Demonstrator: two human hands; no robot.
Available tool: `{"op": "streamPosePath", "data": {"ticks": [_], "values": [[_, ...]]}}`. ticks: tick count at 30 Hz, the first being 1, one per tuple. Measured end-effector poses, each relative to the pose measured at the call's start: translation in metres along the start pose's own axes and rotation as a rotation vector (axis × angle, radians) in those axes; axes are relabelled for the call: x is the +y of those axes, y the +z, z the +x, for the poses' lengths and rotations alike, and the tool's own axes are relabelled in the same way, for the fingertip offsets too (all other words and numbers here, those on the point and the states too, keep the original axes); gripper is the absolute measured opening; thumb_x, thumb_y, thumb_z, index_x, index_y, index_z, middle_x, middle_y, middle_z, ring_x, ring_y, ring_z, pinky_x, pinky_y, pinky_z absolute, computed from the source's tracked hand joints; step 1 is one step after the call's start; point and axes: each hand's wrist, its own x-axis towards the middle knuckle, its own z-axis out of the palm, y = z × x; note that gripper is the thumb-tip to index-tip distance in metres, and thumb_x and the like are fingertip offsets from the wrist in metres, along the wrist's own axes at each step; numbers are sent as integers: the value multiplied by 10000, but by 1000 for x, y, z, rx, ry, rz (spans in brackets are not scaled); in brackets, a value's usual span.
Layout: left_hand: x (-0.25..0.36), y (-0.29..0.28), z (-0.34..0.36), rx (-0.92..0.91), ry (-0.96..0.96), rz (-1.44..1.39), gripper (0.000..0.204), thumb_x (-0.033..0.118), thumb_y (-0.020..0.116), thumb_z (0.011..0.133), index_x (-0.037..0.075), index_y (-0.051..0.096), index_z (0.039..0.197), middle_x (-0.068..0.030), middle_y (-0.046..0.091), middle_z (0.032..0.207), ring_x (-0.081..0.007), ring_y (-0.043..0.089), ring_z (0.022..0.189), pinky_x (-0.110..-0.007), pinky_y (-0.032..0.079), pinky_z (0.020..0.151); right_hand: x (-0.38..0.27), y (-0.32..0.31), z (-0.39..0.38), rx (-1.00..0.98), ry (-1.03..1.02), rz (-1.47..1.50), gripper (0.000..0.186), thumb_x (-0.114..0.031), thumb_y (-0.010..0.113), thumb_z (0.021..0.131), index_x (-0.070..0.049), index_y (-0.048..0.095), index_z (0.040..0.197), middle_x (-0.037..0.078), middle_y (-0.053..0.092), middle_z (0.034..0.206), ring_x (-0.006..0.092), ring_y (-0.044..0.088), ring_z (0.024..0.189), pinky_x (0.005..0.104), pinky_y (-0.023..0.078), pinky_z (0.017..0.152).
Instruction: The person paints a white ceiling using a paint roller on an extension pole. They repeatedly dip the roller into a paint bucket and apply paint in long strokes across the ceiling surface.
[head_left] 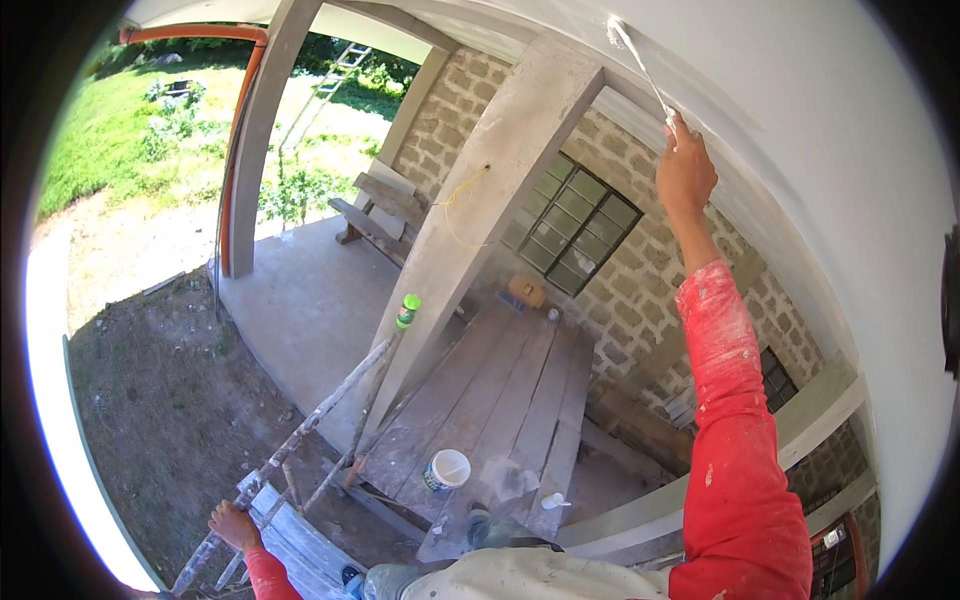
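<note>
My right hand (686,165), raised high in its red paint-smeared sleeve, is closed round the handle of a thin-framed paint roller (648,72). The white-coated head of this roller is up against the pale ceiling surface (800,110). Low on the left, my left hand (234,526) grips a paint-spattered wooden pole (312,420) that slants up to the concrete column. A white bucket (435,477) with pale contents stands on the plank platform (455,400) near my feet. Close to it lies a small white object (555,500), its kind unclear.
A concrete column (470,190) rises beside the platform, with a green bottle (408,310) at the pole's top end. Behind are a stone-block wall (630,290) and a gridded window (575,225). Lower ground (170,400) and a wooden bench (375,235) show beyond the platform's left edge.
</note>
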Motion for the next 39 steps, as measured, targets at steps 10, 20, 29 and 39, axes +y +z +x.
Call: {"op": "streamPosePath", "data": {"ticks": [10, 20, 29, 39], "values": [[3, -8, -4, 12, 32, 51, 130, 169, 703, 801, 106, 665, 908, -60, 688, 920, -263, 642, 951, -426, 438, 845, 125, -83, -81, 107, 97, 20, 391, -132, 572, 1001, -212, 613, 1381, 98, 685, 1018, 301, 701, 864, 428, 548, 709], [-14, 18, 0, 104, 120, 151, 223, 335, 629, 860, 144, 738, 825, -55, 723, 857, -268, 689, 811, -437, 481, 661, 227, -152, -146, 177, 196, 46, 340, -133, 582, 1013, -143, 633, 1350, 133, 710, 1126, 307, 687, 985, 392, 535, 835], [-13, 26, 4, 97, 199, 316, 343, 426, 565, 907, 184, 789, 811, -59, 748, 841, -271, 720, 729, -453, 523, 579, 299, -179, -186, 275, 186, 75, 322, -147, 597, 1026, -108, 637, 1343, 159, 707, 1135, 299, 672, 1008, 374, 513, 855], [19, 45, 44, -185, 286, -102, 201, 184, 614, 802, 5, 648, 889, -201, 698, 959, -408, 689, 904, -544, 525, 805, 302, -158, -154, 193, 131, 21, 342, -186, 594, 1029, -125, 634, 1363, 142, 700, 1072, 267, 655, 923, 365, 501, 827]]}}
